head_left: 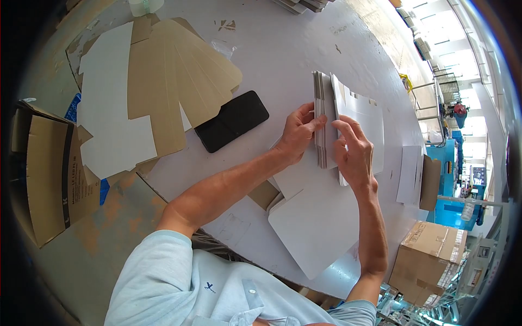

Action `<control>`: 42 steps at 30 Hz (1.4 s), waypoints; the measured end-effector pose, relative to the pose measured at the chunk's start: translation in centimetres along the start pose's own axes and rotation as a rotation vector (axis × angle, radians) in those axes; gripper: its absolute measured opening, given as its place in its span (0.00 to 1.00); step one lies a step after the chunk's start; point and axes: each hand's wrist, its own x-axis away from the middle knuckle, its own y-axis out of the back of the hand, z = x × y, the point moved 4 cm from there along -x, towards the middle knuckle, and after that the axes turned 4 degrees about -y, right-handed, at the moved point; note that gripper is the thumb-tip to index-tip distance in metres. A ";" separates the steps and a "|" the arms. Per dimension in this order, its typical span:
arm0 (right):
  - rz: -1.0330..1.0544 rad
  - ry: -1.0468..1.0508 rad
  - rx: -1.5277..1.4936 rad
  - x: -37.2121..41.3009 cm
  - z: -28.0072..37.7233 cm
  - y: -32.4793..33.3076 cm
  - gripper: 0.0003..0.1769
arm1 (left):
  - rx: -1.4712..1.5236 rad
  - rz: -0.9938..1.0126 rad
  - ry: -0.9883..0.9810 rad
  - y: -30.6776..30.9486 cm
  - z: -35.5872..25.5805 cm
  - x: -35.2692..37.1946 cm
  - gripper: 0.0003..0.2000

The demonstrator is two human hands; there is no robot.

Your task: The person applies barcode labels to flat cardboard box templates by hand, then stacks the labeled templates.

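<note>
My left hand (298, 133) is closed around the left side of a stack of flat-folded cardboard cartons (322, 146), its thumb on the near face. The stack stands on edge, showing grey-white layered edges. My right hand (354, 149) is at the stack's right side, fingers bent and closed on the edge of a white folded carton (338, 98). The thumb's contact is partly hidden. More white cardboard sheets (365, 117) lie behind the right hand. Below both hands, large white cardboard blanks (318, 228) lie flat and overlapping on the table.
A black phone (232, 121) lies left of my hands, beside fanned brown and white cardboard blanks (157, 81). A tape roll (145, 6) is at the table's far left. An open carton (49, 174) stands left of the table (288, 49); a taped box (427, 261) is at right.
</note>
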 end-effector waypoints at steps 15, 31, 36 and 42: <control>-0.018 -0.100 0.007 0.2 -0.7 -0.4 0.15 | 0.030 0.010 0.008 0.0 -0.1 0.0 0.19; -0.027 -0.144 0.030 -0.1 0.0 -0.5 0.12 | -0.005 0.047 0.010 0.3 0.1 -0.2 0.20; -0.038 -0.129 -0.003 -0.1 -0.6 -0.4 0.10 | -0.003 0.056 -0.003 0.2 0.1 -0.2 0.20; -0.039 -0.101 0.006 0.0 -1.0 -0.3 0.10 | 0.036 0.001 -0.003 0.0 0.1 -0.1 0.18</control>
